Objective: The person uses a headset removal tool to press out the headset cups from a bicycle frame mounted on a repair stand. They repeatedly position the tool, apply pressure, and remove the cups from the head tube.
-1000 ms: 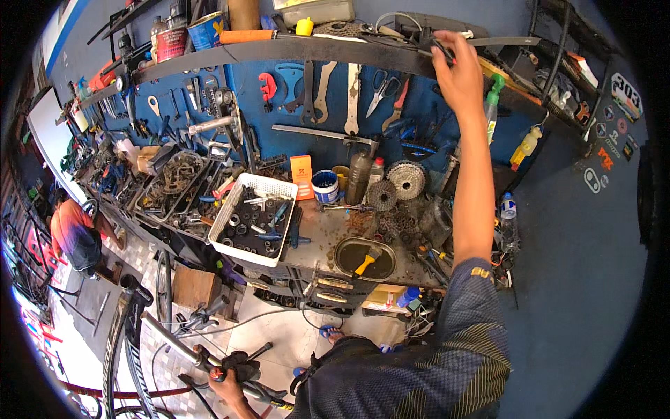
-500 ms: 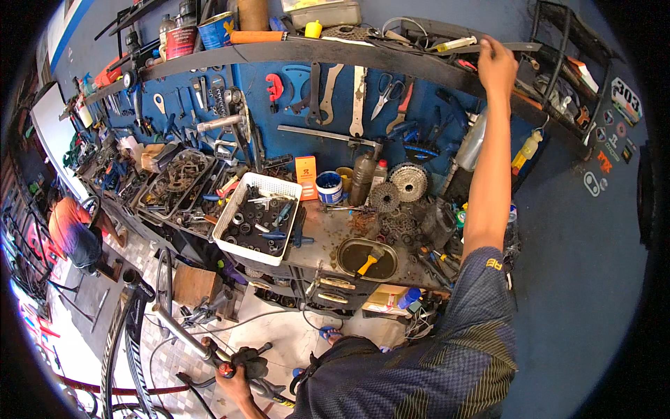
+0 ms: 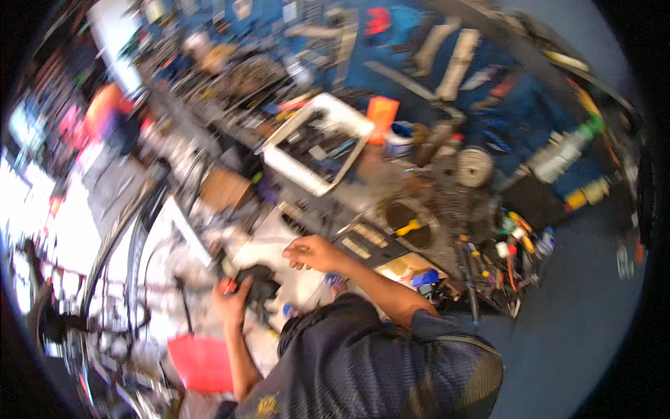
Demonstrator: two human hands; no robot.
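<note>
My left hand point(image 3: 234, 299) grips a bicycle part with a red fitting, at the lower end of a silver tube point(image 3: 187, 227). Dark bicycle parts point(image 3: 264, 293) lie just beside it. My right hand point(image 3: 310, 254) is in the air to the right of the left one, its fingers bent and blurred; I cannot tell whether anything is in them. Black bicycle frame tubes point(image 3: 112, 244) stand to the left. The whole view is smeared by motion.
The cluttered workbench holds a white tray point(image 3: 331, 115), an oily pan with a yellow brush point(image 3: 408, 227) and sprockets point(image 3: 474, 166). Tools hang on the blue board point(image 3: 391, 56). A person in orange point(image 3: 105, 115) is at the back left. A red object point(image 3: 199, 363) lies low near my left arm.
My right hand has come down from the high shelf toward my left hand. My view has swung, shifting the bench up and tilting it. My left hand still grips the bicycle part.
</note>
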